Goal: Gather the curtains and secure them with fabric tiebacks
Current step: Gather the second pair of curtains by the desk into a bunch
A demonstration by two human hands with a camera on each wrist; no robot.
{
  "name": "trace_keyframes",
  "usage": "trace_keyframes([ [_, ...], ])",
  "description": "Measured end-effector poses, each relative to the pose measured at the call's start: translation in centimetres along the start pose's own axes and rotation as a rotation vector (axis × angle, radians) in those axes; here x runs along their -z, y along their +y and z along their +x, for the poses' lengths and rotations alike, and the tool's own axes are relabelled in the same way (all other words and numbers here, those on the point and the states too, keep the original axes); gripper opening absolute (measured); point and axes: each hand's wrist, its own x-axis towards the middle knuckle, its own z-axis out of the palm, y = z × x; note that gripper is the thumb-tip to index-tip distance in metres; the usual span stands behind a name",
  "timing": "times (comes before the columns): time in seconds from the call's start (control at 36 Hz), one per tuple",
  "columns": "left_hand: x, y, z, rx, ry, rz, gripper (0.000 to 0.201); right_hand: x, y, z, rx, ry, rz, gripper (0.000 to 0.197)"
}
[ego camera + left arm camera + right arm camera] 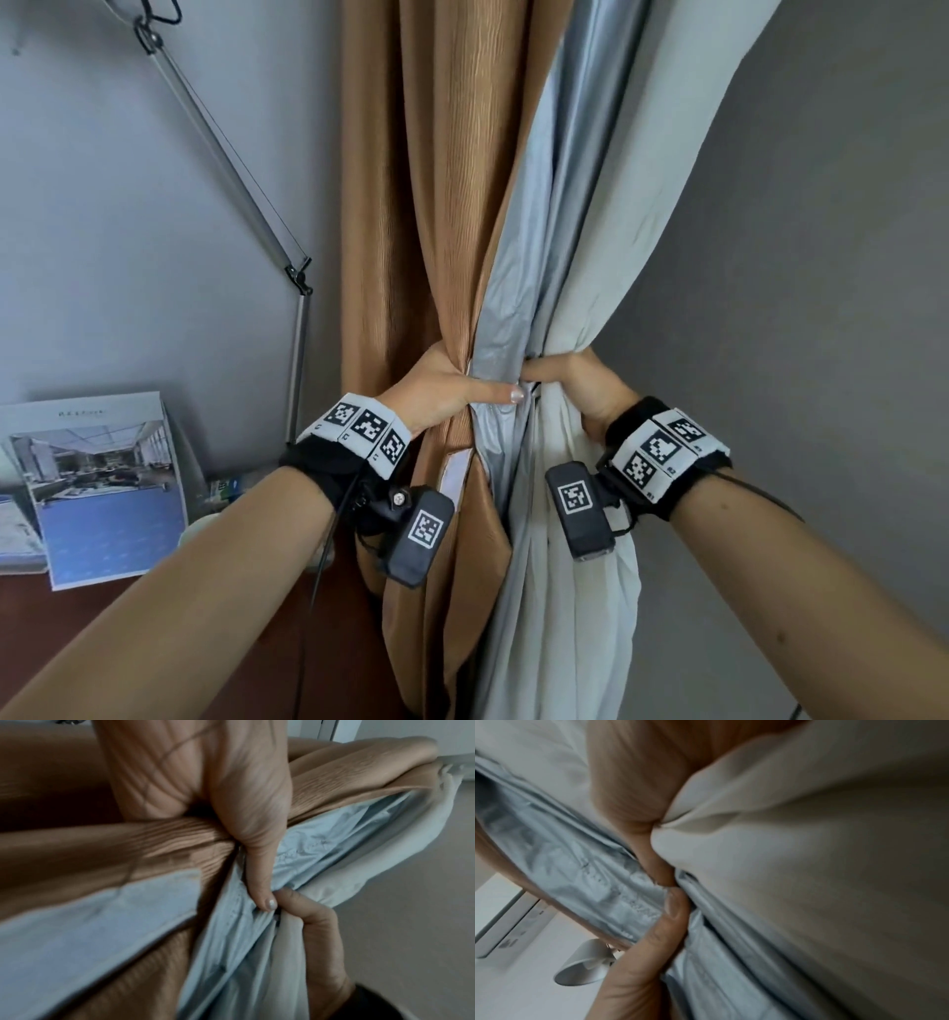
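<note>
A tan ribbed curtain (pixel 436 205) with a silver-grey lining (pixel 518 288) hangs beside a pale cream curtain (pixel 647 216). All are bunched together at waist height. My left hand (pixel 441 390) wraps the bundle from the left, thumb laid across the grey lining (pixel 303 862). My right hand (pixel 580 380) wraps it from the right over the cream curtain (pixel 808 862), its thumb tip meeting the left thumb. The other fingers of both hands are hidden behind the cloth. A thin dark strip shows between the thumbs; I cannot tell whether it is a tieback.
A lamp arm (pixel 231 174) slants along the grey wall at left, its white shade (pixel 585 963) seen in the right wrist view. A brochure (pixel 102 488) leans on a dark wooden desk (pixel 154 616) at lower left. Bare grey wall (pixel 821 257) lies to the right.
</note>
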Motion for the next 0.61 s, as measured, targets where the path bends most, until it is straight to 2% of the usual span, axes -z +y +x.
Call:
trace_keyframes([
  [0.08, -0.3, 0.0, -0.1, -0.020, -0.049, 0.005, 0.053, 1.1, -0.2, -0.7, -0.137, -0.128, 0.058, 0.053],
  [0.17, -0.3, 0.0, 0.0, -0.028, -0.084, 0.007, 0.053, 1.1, -1.0, -1.3, -0.111, -0.221, 0.030, 0.048],
  [0.28, -0.9, 0.0, 0.6, -0.040, -0.101, 0.012, 0.053, -0.2, -1.2, -0.5, 0.036, -0.059, -0.036, 0.048],
  [0.39, -1.2, -0.3, 1.1, -0.039, -0.087, 0.046, 0.053, -0.2, -0.6, 0.1, 0.020, 0.084, -0.018, 0.052],
  [0.5, -0.9, -0.6, 1.4, -0.038, -0.022, 0.046, 0.053, -0.3, -0.5, 0.3, -0.006, 0.140, -0.027, 0.049],
  [0.56, -0.4, -0.8, 1.5, -0.038, 0.022, 0.077, 0.068, -0.6, -0.5, 0.5, -0.013, 0.161, -0.024, 0.046],
  [0.61, 0.5, -0.7, 1.7, -0.011, 0.104, 0.132, 0.111, -1.0, -0.6, 0.7, -0.007, 0.165, -0.042, 0.045],
])
